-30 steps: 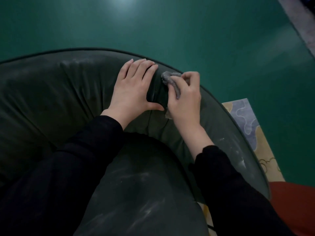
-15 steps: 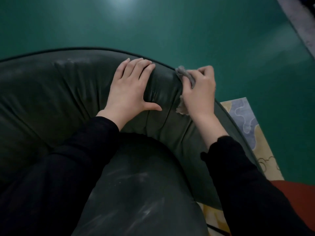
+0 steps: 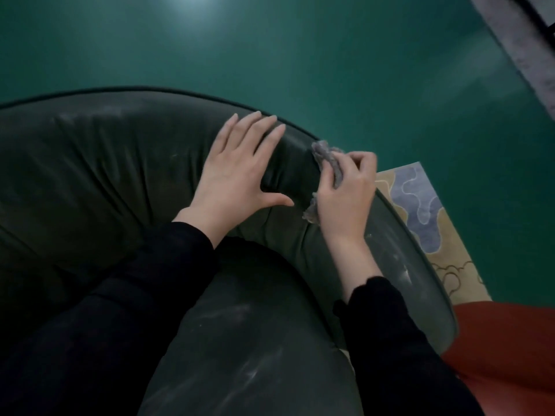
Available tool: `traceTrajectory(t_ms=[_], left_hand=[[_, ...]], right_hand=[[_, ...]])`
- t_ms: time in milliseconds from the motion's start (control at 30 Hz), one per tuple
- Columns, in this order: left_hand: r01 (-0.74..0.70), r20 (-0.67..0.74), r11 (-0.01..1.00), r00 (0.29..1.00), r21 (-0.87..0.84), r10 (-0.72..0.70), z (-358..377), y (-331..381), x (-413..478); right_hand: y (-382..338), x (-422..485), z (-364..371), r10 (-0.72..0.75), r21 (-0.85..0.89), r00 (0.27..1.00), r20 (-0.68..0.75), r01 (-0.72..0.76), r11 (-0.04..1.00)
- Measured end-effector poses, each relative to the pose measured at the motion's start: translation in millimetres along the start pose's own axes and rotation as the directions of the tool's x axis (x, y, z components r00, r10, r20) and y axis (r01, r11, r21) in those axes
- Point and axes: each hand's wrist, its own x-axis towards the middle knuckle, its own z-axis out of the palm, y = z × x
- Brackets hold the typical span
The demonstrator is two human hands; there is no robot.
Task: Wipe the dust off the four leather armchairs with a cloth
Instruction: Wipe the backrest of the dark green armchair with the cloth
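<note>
We look down on a dark green leather armchair [image 3: 99, 175] whose curved, padded back runs from the left edge round to the lower right, with the seat cushion [image 3: 249, 349] bulging below it. Our left hand [image 3: 237, 172] lies flat and spread wide on the top of the back, palm down, fingers pointing toward the outer rim and thumb stretched out to the right; it holds nothing. Just beside it, our right hand [image 3: 345, 196] is curled around a small grey cloth [image 3: 326, 159], pressing it against the back near the rim. One crumpled end of the cloth sticks out above the fingers and a frayed end shows below the heel of the hand, touching the leather. Both arms wear black sleeves [image 3: 144, 283] that cross the seat from the bottom edge.

Pale dust streaks mark the seat cushion and the right stretch of the back below our right wrist; a fainter patch shows on the upper left of the back. Beyond the chair spreads a green floor [image 3: 330, 55]. A patterned rug [image 3: 420, 205] in beige and blue-grey lies at the chair's right side, and something red [image 3: 504, 349] sits at the lower right corner.
</note>
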Motion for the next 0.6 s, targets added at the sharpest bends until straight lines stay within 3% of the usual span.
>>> traceTrajectory(t_ms=[200, 400, 600], left_hand=[[-0.050, 0.031, 0.998, 0.998, -0.025, 0.051, 11, 21, 5], [-0.096, 0.026, 0.994, 0.995, -0.056, 0.097, 27, 34, 1], [-0.079, 0.055, 0.996, 0.995, -0.042, 0.082, 30, 33, 0]], right_hand=[[39, -26, -36, 0.074, -0.076, 0.991, -0.107, -0.082, 0.994], [8, -30, -11, -0.086, 0.006, 0.996, -0.005, 0.086, 0.996], [54, -59, -49, 0.034, -0.080, 0.995, -0.088, -0.041, 0.996]])
